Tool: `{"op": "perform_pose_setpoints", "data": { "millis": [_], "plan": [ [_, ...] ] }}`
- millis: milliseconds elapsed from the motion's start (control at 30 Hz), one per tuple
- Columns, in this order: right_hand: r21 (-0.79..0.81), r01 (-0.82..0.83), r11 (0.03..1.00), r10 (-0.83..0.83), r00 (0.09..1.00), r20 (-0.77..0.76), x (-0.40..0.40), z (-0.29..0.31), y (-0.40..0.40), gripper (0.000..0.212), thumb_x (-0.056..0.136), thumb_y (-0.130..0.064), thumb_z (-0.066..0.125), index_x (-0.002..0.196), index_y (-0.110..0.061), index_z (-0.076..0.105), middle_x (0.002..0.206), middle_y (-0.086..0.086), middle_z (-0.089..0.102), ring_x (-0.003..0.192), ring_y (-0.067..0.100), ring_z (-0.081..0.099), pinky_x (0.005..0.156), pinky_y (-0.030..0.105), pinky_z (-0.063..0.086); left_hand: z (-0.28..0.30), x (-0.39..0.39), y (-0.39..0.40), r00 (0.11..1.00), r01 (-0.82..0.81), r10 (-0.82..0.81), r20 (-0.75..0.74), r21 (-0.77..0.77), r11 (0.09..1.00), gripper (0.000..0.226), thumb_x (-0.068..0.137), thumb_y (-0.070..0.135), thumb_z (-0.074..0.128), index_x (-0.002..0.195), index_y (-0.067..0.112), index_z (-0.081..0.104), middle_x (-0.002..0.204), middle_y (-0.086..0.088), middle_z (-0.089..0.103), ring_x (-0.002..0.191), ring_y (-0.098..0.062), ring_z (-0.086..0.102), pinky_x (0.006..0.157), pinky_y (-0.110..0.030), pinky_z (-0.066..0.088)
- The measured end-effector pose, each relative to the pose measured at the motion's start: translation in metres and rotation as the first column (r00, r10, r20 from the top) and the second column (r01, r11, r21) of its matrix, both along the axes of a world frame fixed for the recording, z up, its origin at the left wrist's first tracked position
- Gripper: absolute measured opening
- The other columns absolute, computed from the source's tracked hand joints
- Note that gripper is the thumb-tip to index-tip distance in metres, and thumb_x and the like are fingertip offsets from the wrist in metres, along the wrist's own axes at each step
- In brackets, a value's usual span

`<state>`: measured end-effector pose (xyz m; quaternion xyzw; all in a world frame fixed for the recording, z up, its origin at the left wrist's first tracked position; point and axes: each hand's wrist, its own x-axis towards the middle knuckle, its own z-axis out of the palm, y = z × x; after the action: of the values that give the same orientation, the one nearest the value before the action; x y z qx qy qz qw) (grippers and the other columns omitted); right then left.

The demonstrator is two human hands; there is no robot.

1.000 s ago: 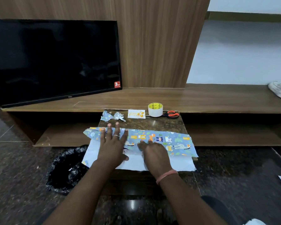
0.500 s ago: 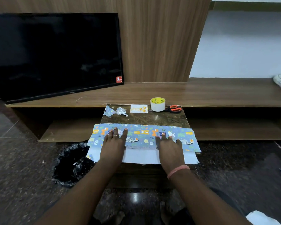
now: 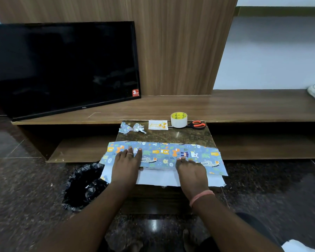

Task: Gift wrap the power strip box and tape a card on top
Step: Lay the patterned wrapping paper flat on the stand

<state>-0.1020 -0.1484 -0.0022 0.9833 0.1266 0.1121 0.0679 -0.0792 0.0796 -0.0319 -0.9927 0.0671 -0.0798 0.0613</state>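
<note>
Since the earlier frame my right hand (image 3: 191, 170) has slid out toward the right end of the wrapping paper (image 3: 164, 157); my left hand (image 3: 126, 165) has stayed near the left end. Both lie flat, fingers extended, pressing the printed flap down; nothing is pinched. The box is hidden beneath the paper, under and between my palms, along the near edge of the small table (image 3: 164, 136). At the far edge lie the card (image 3: 157, 124), tape roll (image 3: 179, 119) and scissors (image 3: 196, 124), well apart from both hands.
</note>
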Motion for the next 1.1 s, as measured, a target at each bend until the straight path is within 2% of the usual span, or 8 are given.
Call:
{"op": "perform_pose_setpoints", "data": {
  "millis": [267, 433, 567, 700, 800, 867, 1000, 1100],
  "plan": [
    [-0.168, 0.054, 0.984, -0.07, 0.993, -0.093, -0.005, -0.009, 0.005, 0.054, 0.04, -0.001, 0.088, 0.091, 0.01, 0.076, 0.085, 0.027, 0.071, 0.059, 0.039, 0.068, 0.04, 0.033, 0.047, -0.002, -0.016, -0.001, 0.96, 0.223, -0.244, 0.138, 0.156, 0.962, 0.086, 0.067, 0.003, 0.079, 0.148, 0.013, 0.052, 0.118, -0.021, 0.062, 0.083, -0.042, 0.059, 0.071, -0.046, 0.053],
    [-0.227, 0.087, 0.97, -0.12, 0.983, -0.138, -0.008, -0.025, 0.009, 0.058, 0.066, -0.012, 0.082, 0.117, 0.012, 0.067, 0.106, 0.041, 0.065, 0.085, 0.054, 0.069, 0.063, 0.05, 0.058, -0.006, -0.021, -0.004, 0.956, 0.253, -0.282, 0.083, 0.254, 0.934, 0.075, 0.079, 0.026, 0.077, 0.149, 0.022, 0.052, 0.125, -0.03, 0.063, 0.078, -0.047, 0.063, 0.063, -0.047, 0.053],
    [-0.186, 0.042, 0.982, -0.067, 0.99, -0.127, -0.01, -0.015, 0.008, 0.057, 0.074, -0.036, 0.082, 0.114, 0.003, 0.072, 0.105, 0.033, 0.07, 0.085, 0.049, 0.07, 0.06, 0.045, 0.058, 0.0, -0.019, -0.012, 0.965, 0.217, -0.238, 0.108, 0.177, 0.96, 0.053, 0.098, 0.05, 0.036, 0.135, 0.025, 0.065, 0.122, -0.018, 0.068, 0.079, -0.043, 0.065, 0.062, -0.043, 0.053],
    [-0.132, 0.069, 0.989, -0.081, 0.993, -0.086, -0.008, -0.004, 0.005, 0.039, 0.081, -0.044, 0.078, 0.096, -0.008, 0.077, 0.09, 0.019, 0.074, 0.062, 0.035, 0.069, 0.045, 0.033, 0.048, 0.002, -0.021, -0.018, 0.965, 0.181, -0.181, 0.19, 0.018, 0.983, 0.04, 0.097, 0.048, 0.048, 0.12, 0.027, 0.073, 0.123, -0.008, 0.068, 0.099, -0.038, 0.064, 0.074, -0.045, 0.052],
    [-0.182, 0.031, 0.983, -0.051, 0.993, -0.106, -0.011, 0.001, 0.005, 0.026, 0.088, -0.023, 0.068, 0.111, -0.014, 0.072, 0.108, 0.012, 0.072, 0.075, 0.029, 0.071, 0.05, 0.03, 0.045, 0.0, -0.019, -0.018, 0.97, 0.166, -0.142, 0.198, -0.115, 0.979, 0.03, 0.084, 0.037, 0.082, 0.113, 0.028, 0.078, 0.12, -0.009, 0.07, 0.101, -0.039, 0.065, 0.075, -0.047, 0.055],
    [-0.193, 0.012, 0.981, -0.026, 0.997, -0.073, -0.01, 0.001, 0.005, 0.037, 0.083, -0.012, 0.062, 0.119, -0.014, 0.068, 0.113, 0.01, 0.071, 0.08, 0.027, 0.072, 0.053, 0.029, 0.04, -0.002, -0.015, -0.015, 0.971, 0.175, -0.146, 0.19, -0.146, 0.974, 0.038, 0.076, 0.031, 0.09, 0.112, 0.029, 0.079, 0.116, -0.009, 0.072, 0.093, -0.039, 0.067, 0.074, -0.045, 0.055],
    [-0.164, -0.051, 0.985, 0.05, 0.999, -0.011, -0.003, 0.008, 0.007, 0.032, 0.027, -0.012, 0.087, 0.054, -0.012, 0.07, 0.049, 0.001, 0.057, 0.035, 0.021, 0.054, 0.043, 0.019, 0.03, -0.005, -0.007, -0.014, 0.946, 0.241, -0.186, 0.266, -0.191, 0.952, 0.037, 0.072, 0.024, 0.093, 0.107, 0.026, 0.08, 0.109, -0.006, 0.072, 0.087, -0.038, 0.065, 0.071, -0.044, 0.054],
    [-0.219, -0.111, 0.97, 0.118, 0.993, 0.022, -0.001, 0.011, 0.004, 0.037, 0.018, -0.006, 0.087, 0.048, -0.008, 0.066, 0.042, 0.002, 0.052, 0.031, 0.02, 0.049, 0.045, 0.019, 0.022, -0.013, -0.003, -0.014, 0.928, 0.282, -0.207, 0.31, -0.221, 0.934, 0.031, 0.075, 0.015, 0.089, 0.105, 0.02, 0.08, 0.118, -0.012, 0.072, 0.108, -0.047, 0.065, 0.086, -0.057, 0.054]
  ]
}}
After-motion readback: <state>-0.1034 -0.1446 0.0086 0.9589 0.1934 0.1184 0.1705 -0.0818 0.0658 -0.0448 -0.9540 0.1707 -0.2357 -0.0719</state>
